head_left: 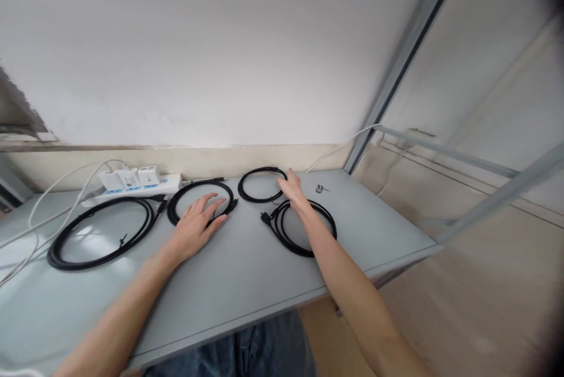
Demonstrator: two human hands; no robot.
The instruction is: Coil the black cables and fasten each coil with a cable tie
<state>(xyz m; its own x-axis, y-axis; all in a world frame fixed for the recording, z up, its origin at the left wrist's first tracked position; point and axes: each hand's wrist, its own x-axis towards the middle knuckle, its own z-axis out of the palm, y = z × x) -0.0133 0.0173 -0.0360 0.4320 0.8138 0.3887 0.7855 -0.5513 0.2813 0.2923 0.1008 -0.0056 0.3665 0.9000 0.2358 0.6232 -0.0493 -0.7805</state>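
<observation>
Four black cables lay coiled on the grey table (247, 283), and both hands were down among them. The left hand (198, 225) rested flat with its fingers spread apart, palm down on the near edge of the second coil (200, 201), pressing rather than gripping. The right hand (291, 188) reached further back, fingers loosely open, fingertips touching the rim of the small coil (261, 184) near the wall; nothing was clamped in it. Under that forearm sat the right-hand coil (304, 227), wound in a few loops with its plug poking out to the left. Far left, the largest coil (101, 233) lay apart, a little tie showing on its near edge. Behind it, a white power strip (136, 184) carried white chargers, pale leads trailing off the left side. A small black tie (321, 189) lay loose just right of the small coil. As a judgement, the winding looked mostly done, all four in neat rings, with the loose tie hinting that some binding was left.
</observation>
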